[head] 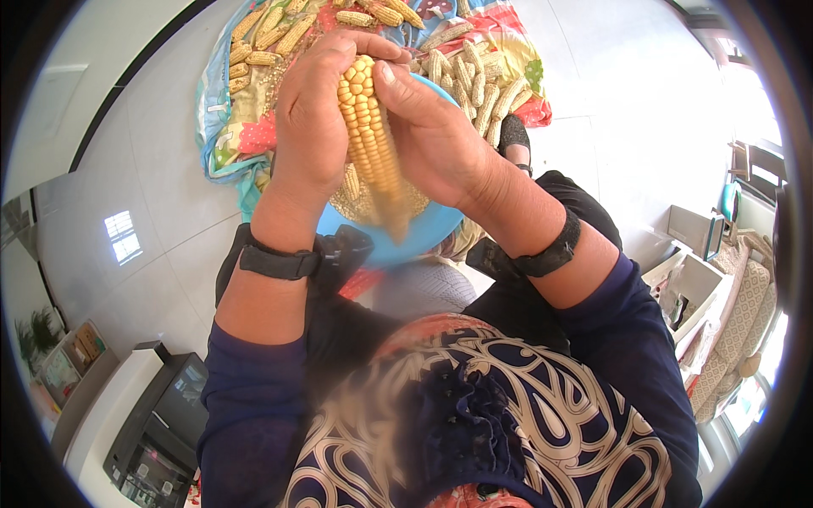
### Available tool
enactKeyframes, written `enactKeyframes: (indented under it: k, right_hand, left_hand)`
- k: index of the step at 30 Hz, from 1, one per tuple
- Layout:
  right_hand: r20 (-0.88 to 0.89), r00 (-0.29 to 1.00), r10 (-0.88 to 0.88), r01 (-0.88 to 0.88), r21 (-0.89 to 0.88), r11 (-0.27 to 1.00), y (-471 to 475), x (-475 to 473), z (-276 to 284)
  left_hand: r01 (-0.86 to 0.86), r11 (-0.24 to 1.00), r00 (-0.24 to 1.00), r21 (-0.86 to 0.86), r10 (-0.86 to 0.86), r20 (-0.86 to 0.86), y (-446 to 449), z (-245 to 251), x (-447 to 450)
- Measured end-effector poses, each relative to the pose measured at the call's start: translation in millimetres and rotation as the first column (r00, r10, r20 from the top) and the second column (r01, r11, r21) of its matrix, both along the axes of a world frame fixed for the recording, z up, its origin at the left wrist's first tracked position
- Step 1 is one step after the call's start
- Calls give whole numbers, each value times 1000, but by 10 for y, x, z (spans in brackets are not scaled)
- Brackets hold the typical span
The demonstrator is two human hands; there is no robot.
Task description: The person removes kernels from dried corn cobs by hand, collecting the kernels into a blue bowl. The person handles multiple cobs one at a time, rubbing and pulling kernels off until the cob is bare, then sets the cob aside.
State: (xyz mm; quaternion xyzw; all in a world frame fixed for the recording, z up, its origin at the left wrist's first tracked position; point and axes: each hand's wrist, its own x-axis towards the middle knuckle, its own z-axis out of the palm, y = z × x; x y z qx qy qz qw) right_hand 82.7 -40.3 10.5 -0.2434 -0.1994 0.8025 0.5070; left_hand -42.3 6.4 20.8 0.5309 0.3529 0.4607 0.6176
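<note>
A yellow ear of corn (pixel 367 130) is held between my two hands, its lower end blurred and tapering down over a blue plastic basin (pixel 438 223). My left hand (pixel 311 120) wraps its left side, with the fingers bent over the far end. On the other side, my right hand (pixel 435 130) has its thumb by the ear's upper end; its fingers are mostly hidden. Loose kernels (pixel 416 200) lie in the basin below, and another ear (pixel 351 182) shows partly among them.
A colourful patterned cloth (pixel 251 140) spreads beneath the basin. Several ears with kernels (pixel 295 33) lie at its far left, and a pile of pale cobs (pixel 476 79) at the right. My shod foot (pixel 513 132) is beside the pile. Grey floor tiles (pixel 184 159) surround the cloth.
</note>
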Motion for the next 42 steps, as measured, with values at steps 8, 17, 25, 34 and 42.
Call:
enactKeyframes:
  k: [8, 17, 25, 34, 42]
  right_hand:
    - [-111, 994, -2, -1, -28, 1000, -17, 4, 4]
    - [-51, 999, 4, -6, -46, 999, 3, 1, 12]
    - [-50, 999, 7, -7, -7, 1000, -18, -30, -80]
    - [-33, 995, -91, 90, -22, 996, -46, -82, -10]
    - [186, 963, -194, 215, -100, 971, -15, -99, 105]
  left_hand:
    - [117, 993, 993, 26, -117, -9, 43, -9, -47]
    - [63, 994, 996, 88, -57, -70, 21, -13, -35]
    - [44, 999, 997, 27, -42, -70, -7, -34, -26]
    - [10, 999, 993, -32, -13, -120, -39, 0, 17]
    - [-46, 996, 962, 79, 65, -264, -57, -67, 71]
